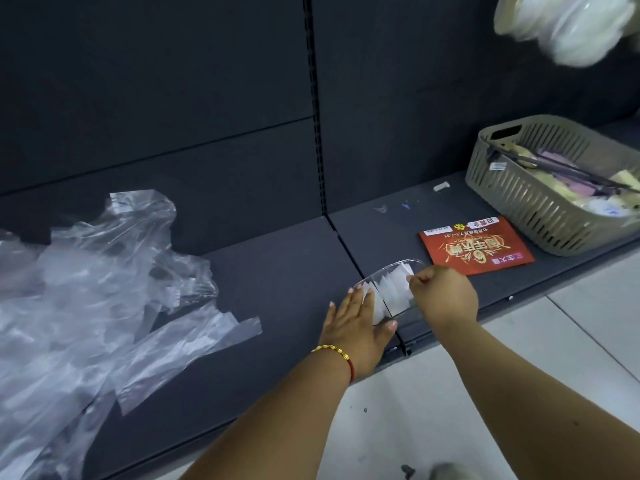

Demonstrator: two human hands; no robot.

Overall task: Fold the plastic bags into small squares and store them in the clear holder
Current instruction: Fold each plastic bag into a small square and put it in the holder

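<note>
Right hand (445, 294) pinch on folded bag (398, 289)

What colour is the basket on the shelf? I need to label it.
Grey-beige, with slotted sides; the basket shows in the head view, at the right.

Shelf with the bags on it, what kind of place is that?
Probably a shop. The dark metal shelf has a slotted upright post like store racking, a red promotional flyer lies on it, and a slatted basket of small goods sits beside it.
</note>
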